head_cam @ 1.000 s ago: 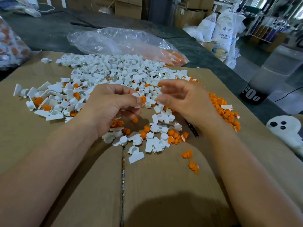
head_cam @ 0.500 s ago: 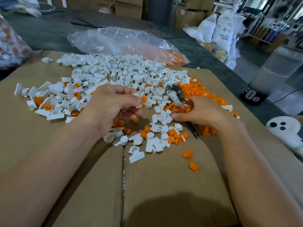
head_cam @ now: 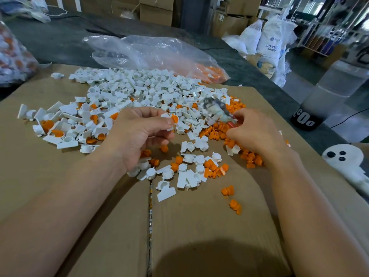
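the step in hand looks like bringing a tool to one part for working. the left hand (head_cam: 137,134) hovers over the near edge of the heap with its fingers (head_cam: 153,114) curled. thumb and forefinger pinch a single cap (head_cam: 169,128) with an orange plug (head_cam: 174,118) showing at its top, held clear of the surface (head_cam: 199,226). just to the right is the tool (head_cam: 216,109), blurred. it looks like small pliers with a grey metal head and a red grip. the right hand (head_cam: 257,134) has its fingers wrapped round that grip, low over the loose parts. whether the tool's nose is open i cannot tell.

the next move likely calls for the left hand to keep the cap steady and turned toward the tool. the right would then bring the nose onto the plug squarely. so small and slick a part could twist out of the pinch.

the caps (head_cam: 129,90) are hard white moulded plastic with a matte finish. each is a short round cup joined to a flat squarish tab, and a few in the heap hold orange inserts. the surface is plain brown cardboard with a seam down the middle. behind the heap lies a crumpled clear bag (head_cam: 151,54), thin and shiny. the plugs (head_cam: 217,129) are small ribbed orange stoppers that look softer. at the far right lies a smooth white ghost (head_cam: 341,156) with black dots.
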